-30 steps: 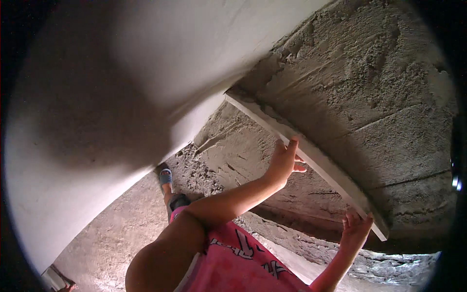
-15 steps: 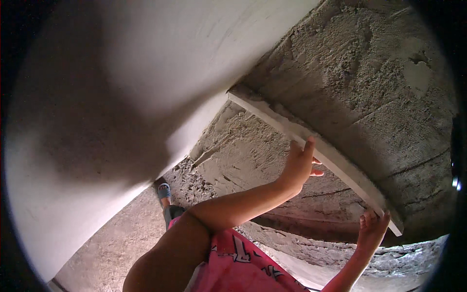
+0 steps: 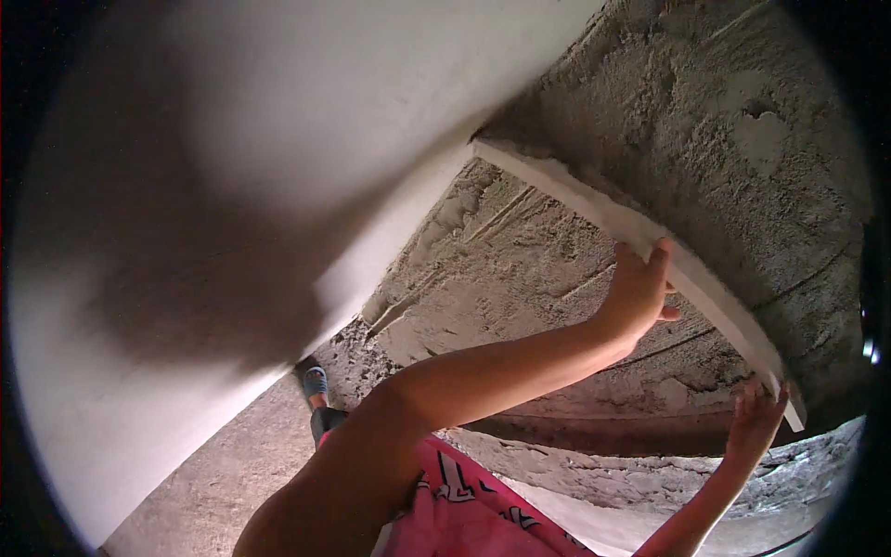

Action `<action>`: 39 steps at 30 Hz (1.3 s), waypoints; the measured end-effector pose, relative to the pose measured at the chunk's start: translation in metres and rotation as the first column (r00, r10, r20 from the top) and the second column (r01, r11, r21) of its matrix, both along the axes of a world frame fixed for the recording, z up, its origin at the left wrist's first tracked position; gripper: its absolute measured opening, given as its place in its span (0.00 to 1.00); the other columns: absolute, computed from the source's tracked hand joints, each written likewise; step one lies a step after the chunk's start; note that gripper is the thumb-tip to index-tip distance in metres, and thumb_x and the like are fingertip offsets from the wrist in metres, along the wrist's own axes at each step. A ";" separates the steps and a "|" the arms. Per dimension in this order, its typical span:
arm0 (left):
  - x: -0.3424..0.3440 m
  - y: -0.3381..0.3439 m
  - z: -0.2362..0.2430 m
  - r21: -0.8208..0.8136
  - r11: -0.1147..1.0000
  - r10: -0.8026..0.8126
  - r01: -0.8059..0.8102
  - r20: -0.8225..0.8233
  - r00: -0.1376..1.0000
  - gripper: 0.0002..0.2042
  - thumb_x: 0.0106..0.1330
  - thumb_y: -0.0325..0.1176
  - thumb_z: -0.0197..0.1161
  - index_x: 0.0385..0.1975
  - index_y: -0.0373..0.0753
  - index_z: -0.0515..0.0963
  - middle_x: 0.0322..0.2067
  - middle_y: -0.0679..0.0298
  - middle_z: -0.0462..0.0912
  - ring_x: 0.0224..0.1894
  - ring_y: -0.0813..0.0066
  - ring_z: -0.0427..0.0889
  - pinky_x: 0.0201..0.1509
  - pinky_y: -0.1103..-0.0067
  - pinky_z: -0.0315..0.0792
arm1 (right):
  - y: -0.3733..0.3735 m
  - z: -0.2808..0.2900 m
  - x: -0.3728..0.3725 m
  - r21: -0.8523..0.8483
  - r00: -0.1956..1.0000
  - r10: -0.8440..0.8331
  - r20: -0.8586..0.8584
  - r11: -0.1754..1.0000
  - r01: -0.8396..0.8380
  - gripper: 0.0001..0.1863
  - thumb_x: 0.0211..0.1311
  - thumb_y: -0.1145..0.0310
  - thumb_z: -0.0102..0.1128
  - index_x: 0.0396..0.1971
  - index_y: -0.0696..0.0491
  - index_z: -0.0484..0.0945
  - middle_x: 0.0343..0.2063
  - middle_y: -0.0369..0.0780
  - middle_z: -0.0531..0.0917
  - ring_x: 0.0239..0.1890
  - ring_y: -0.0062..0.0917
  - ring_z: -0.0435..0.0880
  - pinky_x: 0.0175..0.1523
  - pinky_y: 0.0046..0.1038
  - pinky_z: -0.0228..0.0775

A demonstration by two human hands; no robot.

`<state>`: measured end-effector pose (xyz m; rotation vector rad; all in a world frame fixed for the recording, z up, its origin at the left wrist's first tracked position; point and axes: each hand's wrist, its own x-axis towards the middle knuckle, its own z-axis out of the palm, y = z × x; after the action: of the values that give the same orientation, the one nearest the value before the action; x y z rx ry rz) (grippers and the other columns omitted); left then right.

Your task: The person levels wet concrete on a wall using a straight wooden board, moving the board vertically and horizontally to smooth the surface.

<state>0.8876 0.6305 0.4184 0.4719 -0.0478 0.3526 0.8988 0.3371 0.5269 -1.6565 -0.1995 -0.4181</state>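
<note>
The left hand (image 3: 639,295) gripped the long pale board (image 3: 608,215) near its middle, with the thumb and a finger on the board and the other fingers bent below its edge. The right hand (image 3: 754,427) had hold of the same board close to its low end, with a fingertip on the edge. The board sat slanted across the rough grey wall (image 3: 538,269), and its top end was right at the corner by the smooth pale wall (image 3: 306,111). The rough wall was bumpy, with long lines in it on both sides of the board. A big dark shadow lay on the smooth wall. Under the arms was a pink shirt (image 3: 464,520) with black and white marks. Lower left, a foot in a grey slipper (image 3: 316,382) stood near crumbly bits (image 3: 351,348) on the floor (image 3: 213,473).
</note>
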 end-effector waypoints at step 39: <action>-0.007 0.008 -0.021 0.000 0.998 -0.065 0.065 0.065 0.996 0.22 0.73 0.48 0.53 0.53 0.40 0.56 0.45 0.57 0.69 0.44 0.66 0.81 0.36 0.72 0.85 | -0.011 0.003 0.008 0.007 0.989 -0.109 0.100 0.994 0.109 0.25 0.72 0.59 0.47 0.65 0.47 0.57 0.50 0.42 0.78 0.55 0.29 0.75 0.62 0.32 0.64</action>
<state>0.8804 0.6390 0.3977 0.4561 -0.1258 0.3043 0.9067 0.3262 0.5300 -1.6515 -0.1836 -0.5851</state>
